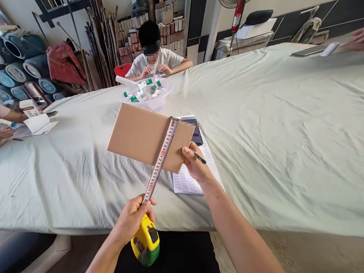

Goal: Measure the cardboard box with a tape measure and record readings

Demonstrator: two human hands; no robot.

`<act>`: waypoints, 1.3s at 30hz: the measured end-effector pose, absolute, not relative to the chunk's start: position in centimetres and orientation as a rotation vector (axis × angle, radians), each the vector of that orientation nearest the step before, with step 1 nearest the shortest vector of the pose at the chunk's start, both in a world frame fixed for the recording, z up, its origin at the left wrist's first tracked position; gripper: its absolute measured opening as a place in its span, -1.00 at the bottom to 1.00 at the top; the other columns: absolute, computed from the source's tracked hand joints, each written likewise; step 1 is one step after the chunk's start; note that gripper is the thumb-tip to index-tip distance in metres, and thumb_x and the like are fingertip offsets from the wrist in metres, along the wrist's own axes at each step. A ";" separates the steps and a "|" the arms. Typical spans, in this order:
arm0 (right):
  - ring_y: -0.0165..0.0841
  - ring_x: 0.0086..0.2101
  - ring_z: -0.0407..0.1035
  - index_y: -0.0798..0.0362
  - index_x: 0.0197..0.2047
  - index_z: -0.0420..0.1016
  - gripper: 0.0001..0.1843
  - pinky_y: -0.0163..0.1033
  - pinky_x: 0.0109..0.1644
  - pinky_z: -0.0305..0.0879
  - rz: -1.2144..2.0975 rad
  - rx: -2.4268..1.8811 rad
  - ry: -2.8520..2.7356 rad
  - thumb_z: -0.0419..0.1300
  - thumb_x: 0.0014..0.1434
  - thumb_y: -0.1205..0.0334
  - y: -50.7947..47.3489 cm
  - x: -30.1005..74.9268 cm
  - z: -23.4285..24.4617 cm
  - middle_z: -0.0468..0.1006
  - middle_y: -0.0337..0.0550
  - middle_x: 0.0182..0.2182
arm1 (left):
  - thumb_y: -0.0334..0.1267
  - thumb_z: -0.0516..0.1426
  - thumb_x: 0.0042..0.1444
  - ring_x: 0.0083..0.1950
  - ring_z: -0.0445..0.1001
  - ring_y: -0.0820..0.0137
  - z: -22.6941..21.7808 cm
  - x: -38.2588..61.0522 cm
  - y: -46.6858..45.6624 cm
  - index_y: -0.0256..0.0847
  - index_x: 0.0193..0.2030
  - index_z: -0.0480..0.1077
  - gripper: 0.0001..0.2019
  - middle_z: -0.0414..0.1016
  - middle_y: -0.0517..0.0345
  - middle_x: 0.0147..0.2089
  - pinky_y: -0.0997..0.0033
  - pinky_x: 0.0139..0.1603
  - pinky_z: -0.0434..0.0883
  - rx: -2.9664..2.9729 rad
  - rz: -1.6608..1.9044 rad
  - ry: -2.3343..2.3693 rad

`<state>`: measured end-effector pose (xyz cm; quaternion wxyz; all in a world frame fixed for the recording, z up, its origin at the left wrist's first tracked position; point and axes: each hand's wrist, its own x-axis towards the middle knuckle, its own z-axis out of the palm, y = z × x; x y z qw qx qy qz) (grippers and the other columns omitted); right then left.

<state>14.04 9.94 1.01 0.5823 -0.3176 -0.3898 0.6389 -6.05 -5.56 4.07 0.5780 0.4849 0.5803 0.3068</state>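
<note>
A flat brown cardboard box (141, 133) is held up at a slant over the table by my right hand (196, 162), whose thumb presses on its lower right corner. A black pen (199, 158) sticks out of the same hand. My left hand (136, 218) pinches the extended blade of a yellow and green tape measure (145, 241), and the case hangs below the fingers. The blade lies across the box, its end hook at the far edge. Under the box are a sheet of handwritten paper (188, 182) and a partly covered phone (197, 139).
A pale cloth covers the long table (279, 146). Bottles lie in a clear basin (163, 88) before a seated person (154, 59). Another person's hand (2, 132) is at left near an open booklet (39, 123); a third hand (359, 39) is at far right. A stool (24, 251) stands lower left.
</note>
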 end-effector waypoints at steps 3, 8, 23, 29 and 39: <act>-0.39 -0.35 0.31 -0.04 -0.34 0.21 -0.42 -0.29 -0.31 0.30 1.487 -0.728 -0.958 0.40 -0.21 -0.19 9.8 14.0 0.9 0.38 -0.30 -0.35 | -0.07 -0.01 0.26 -0.46 0.31 0.46 4.1 -6.4 -6.0 -0.25 -0.19 0.35 -0.73 0.42 0.18 -0.48 0.43 -0.36 0.26 1.117 0.723 1.361; -0.42 -0.35 0.33 -0.06 -0.33 0.14 -0.43 -0.32 -0.32 0.30 1.399 -0.705 -1.087 0.44 -0.17 -0.08 9.5 13.3 0.9 0.38 -0.32 -0.34 | -0.04 0.03 0.25 -0.43 0.34 0.43 3.5 -7.9 -7.1 -0.23 -0.18 0.35 -0.72 0.40 0.20 -0.49 0.41 -0.33 0.27 1.000 0.737 1.287; -0.16 0.18 0.22 -0.10 -0.21 0.15 -0.40 0.04 0.13 0.31 1.054 -0.777 -1.630 0.47 -0.16 0.05 8.6 11.1 -0.4 0.23 -0.07 0.22 | -0.07 0.09 0.22 -0.40 0.37 0.41 2.4 -9.2 -7.5 -0.23 -0.18 0.40 -0.75 0.41 0.20 -0.50 0.40 -0.29 0.27 0.832 0.817 1.148; -0.17 0.13 0.29 -0.07 -0.17 0.22 -0.57 -0.02 0.09 0.28 1.009 -0.857 -1.560 0.30 0.06 -0.07 8.6 12.2 0.0 0.33 0.01 0.18 | -0.06 0.12 0.19 -0.44 0.34 0.43 3.4 -8.7 -7.7 -0.24 -0.24 0.41 -0.74 0.42 0.19 -0.52 0.44 -0.38 0.25 0.817 0.805 1.203; -0.36 -0.34 0.45 -0.09 -0.08 0.23 -0.48 -0.19 -0.20 0.36 0.885 -1.127 -1.180 -0.06 0.18 -0.34 5.3 19.1 -0.6 0.53 -0.15 -0.20 | -0.13 0.10 0.22 -0.47 0.42 0.40 4.0 -4.8 -4.2 -0.25 0.05 0.32 -0.67 0.45 0.19 -0.52 0.44 -0.41 0.33 0.738 0.683 0.872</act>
